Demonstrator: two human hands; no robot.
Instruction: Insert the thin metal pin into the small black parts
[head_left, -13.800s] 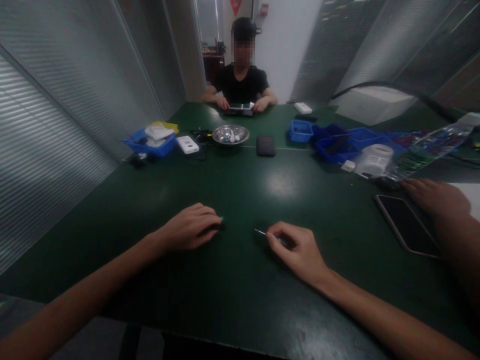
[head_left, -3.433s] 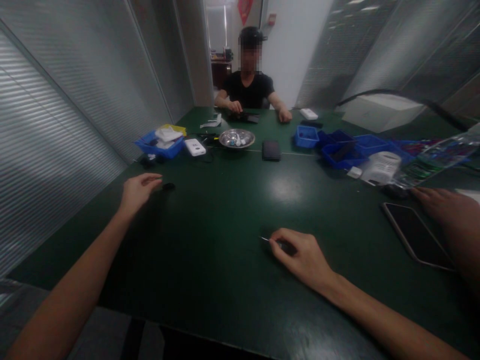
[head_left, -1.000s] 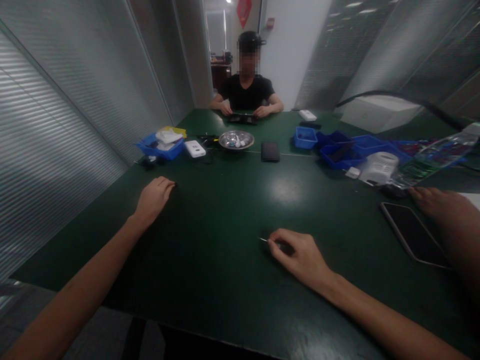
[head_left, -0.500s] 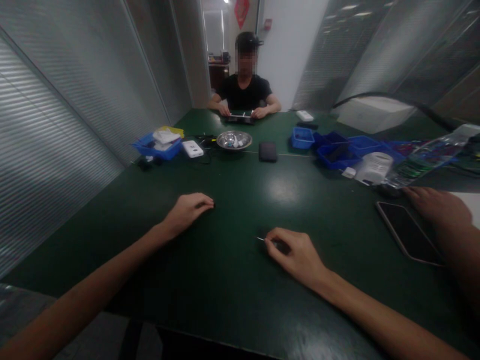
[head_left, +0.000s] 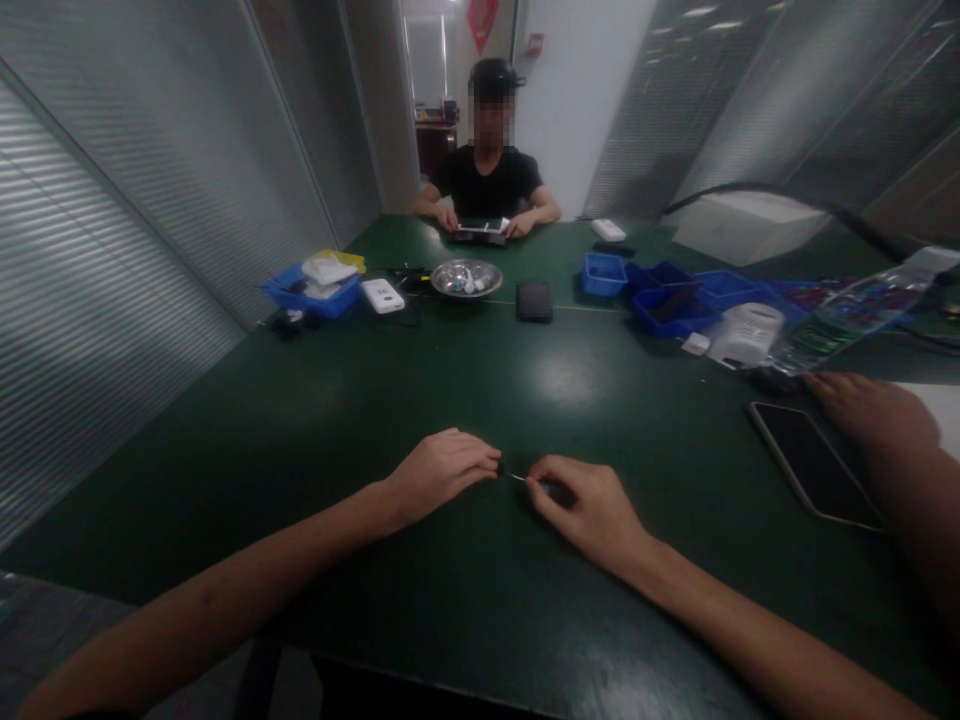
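Note:
My left hand (head_left: 444,468) rests on the green table (head_left: 390,400), fingers curled over a small dark part (head_left: 500,467) at its fingertips. My right hand (head_left: 589,505) lies just to the right, pinched shut on a thin metal tool (head_left: 519,478) whose tip points left at the dark part. The two hands are almost touching near the table's middle front.
A co-worker's hand (head_left: 870,410) rests by a dark phone (head_left: 814,462) at right. Blue bins (head_left: 675,300), a white device (head_left: 746,335) and a plastic bag (head_left: 855,310) stand behind. A metal bowl (head_left: 466,278), black case (head_left: 534,300), white box (head_left: 382,295) and a blue tray (head_left: 309,290) lie farther back. Another person sits opposite.
My left hand has slid from the left side of the table toward the centre, bringing the small dark part up to the tool tip. My right hand stayed in place.

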